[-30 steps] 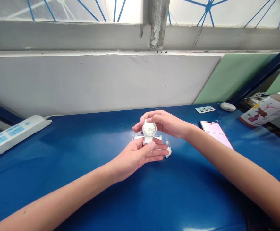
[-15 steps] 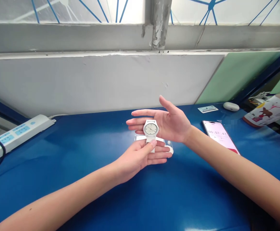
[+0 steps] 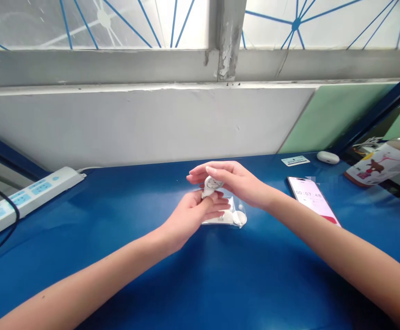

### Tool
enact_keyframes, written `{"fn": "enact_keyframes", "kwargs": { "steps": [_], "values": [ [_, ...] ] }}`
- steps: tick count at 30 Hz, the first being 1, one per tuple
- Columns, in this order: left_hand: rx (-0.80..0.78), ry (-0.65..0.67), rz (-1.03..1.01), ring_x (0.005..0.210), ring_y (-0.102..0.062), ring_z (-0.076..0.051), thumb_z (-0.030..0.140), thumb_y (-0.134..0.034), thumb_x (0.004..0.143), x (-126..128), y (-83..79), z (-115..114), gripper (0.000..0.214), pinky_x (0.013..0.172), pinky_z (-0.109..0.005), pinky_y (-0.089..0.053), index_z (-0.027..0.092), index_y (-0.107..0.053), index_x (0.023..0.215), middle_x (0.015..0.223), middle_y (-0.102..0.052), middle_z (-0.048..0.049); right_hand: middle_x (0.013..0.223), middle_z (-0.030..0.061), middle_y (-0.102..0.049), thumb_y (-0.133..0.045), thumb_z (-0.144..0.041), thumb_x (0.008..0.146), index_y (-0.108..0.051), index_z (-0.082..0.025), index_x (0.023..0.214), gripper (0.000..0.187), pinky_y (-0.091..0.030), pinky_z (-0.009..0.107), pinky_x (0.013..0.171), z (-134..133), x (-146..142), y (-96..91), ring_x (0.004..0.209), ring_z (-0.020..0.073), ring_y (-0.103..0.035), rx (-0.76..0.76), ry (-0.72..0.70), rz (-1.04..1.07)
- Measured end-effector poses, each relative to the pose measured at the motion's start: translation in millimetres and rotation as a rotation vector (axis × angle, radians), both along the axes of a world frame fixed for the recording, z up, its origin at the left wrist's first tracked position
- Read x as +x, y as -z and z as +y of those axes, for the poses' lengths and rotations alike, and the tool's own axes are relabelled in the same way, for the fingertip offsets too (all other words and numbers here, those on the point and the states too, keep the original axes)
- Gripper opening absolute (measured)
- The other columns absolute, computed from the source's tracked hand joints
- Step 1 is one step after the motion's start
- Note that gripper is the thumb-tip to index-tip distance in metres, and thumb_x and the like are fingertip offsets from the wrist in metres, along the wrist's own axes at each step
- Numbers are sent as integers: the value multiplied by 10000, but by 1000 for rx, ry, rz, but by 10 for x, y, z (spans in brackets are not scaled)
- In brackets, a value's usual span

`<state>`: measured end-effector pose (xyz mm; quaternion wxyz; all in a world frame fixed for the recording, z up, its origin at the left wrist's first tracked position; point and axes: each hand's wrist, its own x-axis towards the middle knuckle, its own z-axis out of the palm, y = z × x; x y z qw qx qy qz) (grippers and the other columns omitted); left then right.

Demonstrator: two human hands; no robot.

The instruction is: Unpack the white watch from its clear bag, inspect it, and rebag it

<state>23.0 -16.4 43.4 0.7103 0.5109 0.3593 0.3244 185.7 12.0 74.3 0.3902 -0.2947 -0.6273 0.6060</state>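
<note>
A white wristwatch (image 3: 212,183) with a pale round dial is held up, tilted, above the table. My left hand (image 3: 189,215) pinches its strap between thumb and fingers, the other fingers stretched out below. My right hand (image 3: 237,181) is at the watch head, its fingers extended behind the watch and its thumb bent over the upper edge, partly covering the dial. Whether the right thumb presses on the watch is hard to see. Under the hands lies a clear plastic bag (image 3: 232,215) with white contents, partly hidden by my left fingers.
On the blue table (image 3: 241,275) a phone (image 3: 311,200) showing a timer lies at right. Behind it are a card (image 3: 295,161), a white earbud case (image 3: 328,157) and a labelled bottle (image 3: 380,164). A white power strip (image 3: 31,197) with a black cable lies at left.
My right hand has turned from palm-up to over the watch, its thumb folding down across it. The watch has tilted and moved slightly left. More of the plastic bag shows.
</note>
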Motion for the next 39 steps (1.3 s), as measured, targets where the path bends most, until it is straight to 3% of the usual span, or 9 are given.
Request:
{"fn": "enact_keyframes", "kwargs": {
  "steps": [4, 6, 10, 15, 20, 22, 27, 32, 39],
  "values": [
    [477, -133, 268, 872, -683, -213, 411, -501, 1006, -68, -2, 46, 309, 744, -313, -536, 150, -648, 1079, 962, -717, -71, 1246, 90, -681, -574, -298, 953, -699, -210, 1129, 233, -498, 407, 1001, -157, 126, 8, 1172, 244, -626, 558, 289, -262],
    [722, -162, 418, 823, -673, -193, 346, -450, 1028, -100, 70, 57, 273, 717, -307, -530, 187, -627, 1161, 987, -716, -50, 1246, 102, -675, -594, -282, 941, -700, -224, 1137, 230, -491, 434, 1020, -267, 232, 85, 1208, 263, -603, 749, 363, -378],
    [1102, -159, 605, 1129, -636, -270, 228, -431, 1010, -123, 257, 43, 318, 935, -418, -524, 161, -556, 1295, 1251, -659, -123, 1266, 103, -662, -549, -213, 961, -640, -241, 1262, 316, -584, 356, 884, -499, 462, 281, 1074, 224, -680, 843, 309, -521],
    [1332, -67, 681, 1142, -642, -277, 132, -402, 985, -97, 363, 8, 352, 946, -449, -548, 122, -531, 1312, 1245, -666, -153, 1234, 124, -686, -530, -136, 963, -611, -199, 1275, 329, -574, 352, 917, -622, 614, 470, 1111, 225, -670, 1058, 299, -606],
    [1447, -18, 666, 1102, -660, -273, 147, -439, 994, -68, 399, 17, 294, 937, -453, -552, 144, -556, 1264, 1178, -703, -125, 1113, 121, -745, -541, -130, 955, -626, -174, 1230, 290, -598, 330, 820, -606, 652, 623, 967, 218, -725, 1183, 373, -649],
    [1448, 23, 672, 1177, -619, -286, 221, -513, 987, -76, 413, 44, 331, 983, -463, -528, 147, -525, 1310, 1231, -679, -134, 1084, 110, -760, -558, -127, 948, -634, -174, 1208, 275, -600, 333, 792, -586, 695, 651, 918, 217, -737, 1223, 395, -663],
    [1343, 159, 842, 1408, -392, -356, 407, -643, 915, -140, 437, 149, 660, 1127, -568, -372, 130, -391, 1458, 1479, -481, -185, 1099, 103, -762, -558, -136, 954, -663, -185, 1172, 247, -598, 346, 795, -480, 892, 651, 936, 223, -740, 1245, 417, -739],
    [1257, 262, 884, 1368, -456, -317, 447, -590, 950, -189, 444, 216, 567, 1164, -590, -283, 168, -448, 1423, 1442, -526, -162, 1090, 110, -764, -546, -152, 959, -700, -183, 1130, 232, -601, 354, 749, -370, 1082, 629, 893, 232, -748, 1208, 407, -828],
    [1250, 165, 821, 1246, -527, -320, 470, -576, 956, -209, 476, 228, 495, 1051, -516, -444, 166, -521, 1343, 1338, -588, -149, 1165, 96, -738, -526, -143, 951, -715, -216, 1159, 290, -587, 371, 831, -330, 1227, 616, 972, 229, -725, 1065, 321, -868]
  ]
}}
